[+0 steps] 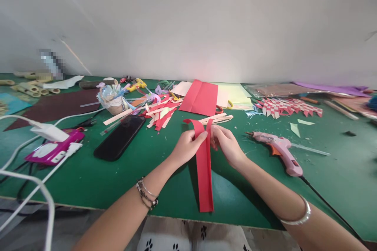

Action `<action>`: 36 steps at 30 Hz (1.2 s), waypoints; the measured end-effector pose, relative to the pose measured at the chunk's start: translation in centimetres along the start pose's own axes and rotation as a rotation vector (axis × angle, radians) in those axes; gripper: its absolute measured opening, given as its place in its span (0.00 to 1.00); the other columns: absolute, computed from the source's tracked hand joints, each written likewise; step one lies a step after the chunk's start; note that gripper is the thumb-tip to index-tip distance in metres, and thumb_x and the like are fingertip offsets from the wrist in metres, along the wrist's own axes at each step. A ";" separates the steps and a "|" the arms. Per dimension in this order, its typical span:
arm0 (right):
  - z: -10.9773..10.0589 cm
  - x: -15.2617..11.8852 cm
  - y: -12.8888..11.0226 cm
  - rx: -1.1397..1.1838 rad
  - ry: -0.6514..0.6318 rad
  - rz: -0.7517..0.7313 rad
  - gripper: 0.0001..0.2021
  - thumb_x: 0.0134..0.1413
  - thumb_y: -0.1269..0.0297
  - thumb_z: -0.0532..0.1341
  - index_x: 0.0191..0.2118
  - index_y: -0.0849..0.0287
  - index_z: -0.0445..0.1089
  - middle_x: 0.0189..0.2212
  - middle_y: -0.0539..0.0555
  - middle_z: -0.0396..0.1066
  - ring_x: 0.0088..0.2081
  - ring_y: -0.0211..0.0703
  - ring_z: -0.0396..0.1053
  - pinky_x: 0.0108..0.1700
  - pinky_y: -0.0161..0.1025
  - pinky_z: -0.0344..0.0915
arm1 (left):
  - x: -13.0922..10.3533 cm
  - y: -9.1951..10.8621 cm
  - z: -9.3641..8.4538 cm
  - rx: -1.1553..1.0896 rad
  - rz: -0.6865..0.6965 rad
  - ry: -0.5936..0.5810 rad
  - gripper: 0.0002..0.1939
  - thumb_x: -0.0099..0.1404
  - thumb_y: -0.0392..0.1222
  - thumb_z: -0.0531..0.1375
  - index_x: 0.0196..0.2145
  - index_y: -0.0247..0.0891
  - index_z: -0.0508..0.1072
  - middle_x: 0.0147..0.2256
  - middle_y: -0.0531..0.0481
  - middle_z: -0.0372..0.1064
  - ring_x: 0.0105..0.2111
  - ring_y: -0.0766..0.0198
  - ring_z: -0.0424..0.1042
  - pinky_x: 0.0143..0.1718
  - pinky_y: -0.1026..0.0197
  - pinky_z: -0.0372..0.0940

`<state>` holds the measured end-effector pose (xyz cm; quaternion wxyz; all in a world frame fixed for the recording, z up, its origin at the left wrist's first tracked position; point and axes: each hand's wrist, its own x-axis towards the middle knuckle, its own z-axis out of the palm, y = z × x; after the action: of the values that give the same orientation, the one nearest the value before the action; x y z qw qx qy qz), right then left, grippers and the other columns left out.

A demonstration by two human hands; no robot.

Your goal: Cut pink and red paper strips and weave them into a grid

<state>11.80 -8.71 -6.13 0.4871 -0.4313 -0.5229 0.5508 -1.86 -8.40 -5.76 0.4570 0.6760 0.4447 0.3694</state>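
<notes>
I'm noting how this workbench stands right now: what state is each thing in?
Red strip, creased lengthwise, parted at the top
Left hand, pinching the strip
Right hand, pinching the strip's right side
Red sheet, creased
Phone, lying flat, upper face dark
Glue gun, on its side, glue stick jutting from its back
Power strip, white plug attached
</notes>
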 end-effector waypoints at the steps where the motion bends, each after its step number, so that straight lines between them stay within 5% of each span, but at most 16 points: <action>1: 0.0 0.0 0.0 -0.003 -0.009 0.006 0.19 0.52 0.50 0.51 0.19 0.58 0.55 0.12 0.44 0.54 0.15 0.30 0.52 0.18 0.30 0.50 | 0.0 -0.1 0.0 0.022 0.012 0.027 0.20 0.62 0.52 0.50 0.24 0.33 0.67 0.21 0.52 0.65 0.22 0.67 0.62 0.22 0.67 0.55; 8: 0.5 -0.1 0.1 -0.030 -0.113 0.017 0.18 0.50 0.51 0.54 0.19 0.58 0.55 0.12 0.43 0.53 0.14 0.29 0.52 0.17 0.31 0.48 | 0.2 -0.4 0.2 0.066 0.020 0.073 0.21 0.62 0.51 0.49 0.21 0.33 0.65 0.20 0.51 0.66 0.22 0.65 0.65 0.24 0.66 0.57; 15: 0.5 -0.1 0.4 -0.087 -0.078 0.028 0.17 0.52 0.56 0.52 0.17 0.59 0.55 0.10 0.43 0.53 0.13 0.28 0.50 0.17 0.30 0.47 | 0.2 -0.1 -0.1 0.080 -0.002 0.252 0.20 0.61 0.52 0.49 0.19 0.35 0.59 0.15 0.57 0.50 0.18 0.71 0.52 0.19 0.67 0.49; 21: 0.4 -0.1 0.3 -0.024 0.046 -0.023 0.17 0.54 0.57 0.51 0.18 0.59 0.55 0.11 0.43 0.54 0.14 0.29 0.51 0.18 0.30 0.48 | 0.2 -0.2 0.0 0.049 -0.013 0.051 0.21 0.61 0.54 0.49 0.20 0.35 0.60 0.17 0.56 0.51 0.19 0.70 0.53 0.20 0.67 0.48; 28: 0.6 -0.3 0.0 -0.083 -0.127 -0.009 0.17 0.53 0.54 0.52 0.20 0.59 0.56 0.12 0.43 0.53 0.15 0.30 0.53 0.18 0.30 0.50 | 0.1 -0.3 0.0 0.159 0.050 0.120 0.22 0.62 0.52 0.48 0.18 0.34 0.62 0.16 0.54 0.57 0.18 0.69 0.57 0.19 0.66 0.51; 36: 0.6 -0.4 0.1 -0.077 -0.128 -0.007 0.16 0.53 0.55 0.51 0.20 0.59 0.56 0.11 0.43 0.53 0.13 0.29 0.52 0.17 0.30 0.49 | 0.1 0.0 0.0 0.040 0.035 0.216 0.21 0.61 0.52 0.50 0.17 0.35 0.58 0.15 0.57 0.52 0.17 0.71 0.53 0.18 0.68 0.49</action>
<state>11.28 -9.19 -6.18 0.4377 -0.4115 -0.5752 0.5551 -1.86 -8.26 -5.77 0.3862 0.6488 0.4870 0.4389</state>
